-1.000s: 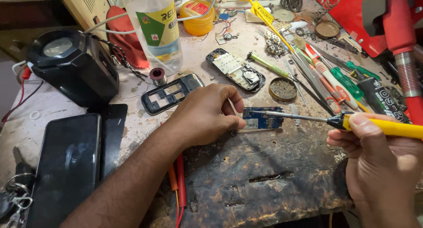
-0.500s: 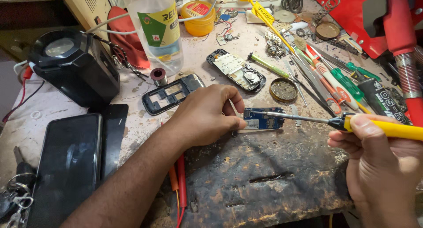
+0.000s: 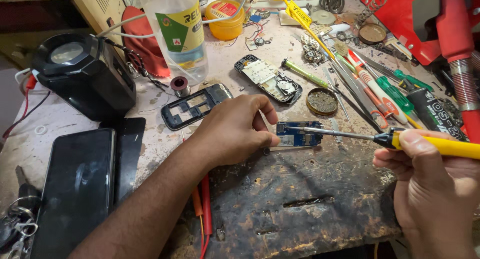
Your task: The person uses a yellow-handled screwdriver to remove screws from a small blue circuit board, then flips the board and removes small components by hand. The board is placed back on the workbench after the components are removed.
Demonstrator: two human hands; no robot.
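Observation:
A small blue circuit board (image 3: 300, 134) lies on the worn, dark-stained bench. My left hand (image 3: 235, 131) rests beside it at its left end, fingers pinched together on a thin wire whose tip touches the board. My right hand (image 3: 432, 189) grips the yellow handle of a soldering iron (image 3: 440, 145); the iron's metal tip reaches left onto the board. A phone body with its keypad showing (image 3: 267, 79) and a black phone frame (image 3: 195, 106) lie just beyond the board.
A round tin of flux (image 3: 322, 101) sits right of the phone body. Screwdrivers and tweezers (image 3: 372, 84) lie at the right. A clear plastic bottle (image 3: 180, 34), a black magnifier lamp (image 3: 80, 76) and a dark phone (image 3: 77, 184) stand at the left.

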